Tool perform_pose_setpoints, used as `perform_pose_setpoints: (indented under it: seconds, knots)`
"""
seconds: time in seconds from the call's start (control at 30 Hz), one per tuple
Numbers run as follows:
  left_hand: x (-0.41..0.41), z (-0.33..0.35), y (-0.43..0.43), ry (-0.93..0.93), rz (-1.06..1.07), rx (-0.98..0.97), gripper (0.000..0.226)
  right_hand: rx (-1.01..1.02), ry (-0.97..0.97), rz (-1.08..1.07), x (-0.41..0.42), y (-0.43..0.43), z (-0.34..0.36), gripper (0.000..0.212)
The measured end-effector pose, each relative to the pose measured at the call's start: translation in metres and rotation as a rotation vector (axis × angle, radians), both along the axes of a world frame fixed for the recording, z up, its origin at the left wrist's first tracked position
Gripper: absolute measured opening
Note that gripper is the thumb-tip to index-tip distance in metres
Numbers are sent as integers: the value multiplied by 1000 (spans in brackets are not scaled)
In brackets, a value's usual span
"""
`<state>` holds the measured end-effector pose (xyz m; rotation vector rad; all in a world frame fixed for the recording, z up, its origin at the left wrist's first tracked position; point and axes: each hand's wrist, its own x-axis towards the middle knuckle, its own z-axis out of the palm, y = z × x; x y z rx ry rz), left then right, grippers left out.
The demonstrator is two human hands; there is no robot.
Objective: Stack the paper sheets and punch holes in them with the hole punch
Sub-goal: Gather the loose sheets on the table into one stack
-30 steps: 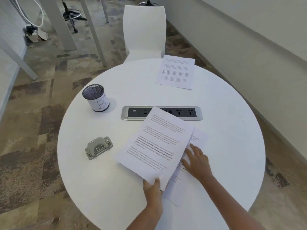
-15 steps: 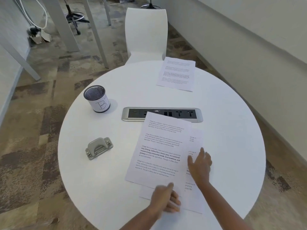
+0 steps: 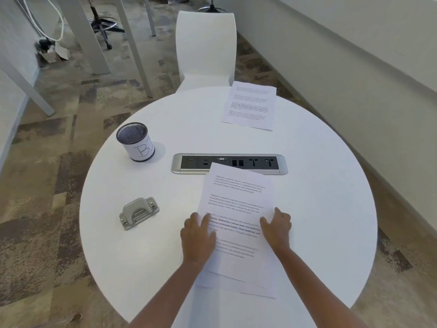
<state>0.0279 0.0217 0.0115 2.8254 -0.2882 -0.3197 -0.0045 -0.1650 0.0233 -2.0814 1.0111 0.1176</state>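
Two printed paper sheets lie one on the other in front of me on the round white table, their near edges slightly offset. My left hand presses flat on the left edge of the top sheet. My right hand rests on its right edge, fingers spread. A third printed sheet lies apart at the far side of the table. The grey metal hole punch sits on the table to the left of my left hand, untouched.
A mesh pen cup marked "B" stands at the left rear. A silver socket panel is set in the table's middle, its near edge under the sheets. A white chair stands beyond the table. A wall runs along the right.
The top sheet was swung round and laid onto the lower sheet, nearly aligned. My left hand moved up from the near corner to the left edge; my right hand shifted onto the right edge.
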Motion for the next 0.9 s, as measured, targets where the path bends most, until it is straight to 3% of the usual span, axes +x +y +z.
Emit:
perform_pose_setpoints:
  seconds: [0.23,0.47,0.9]
  knots:
    - [2,-1,-11,-21,2,-69,43,-20,-12,88,10,-9,2,52]
    - [47,6,-20,-115,-13,-155,44,-252,-116,211,43,-32,11,45]
    - [150,1,-67,-147,-143,-15,53,-434,-143,400,171,-87,16,44]
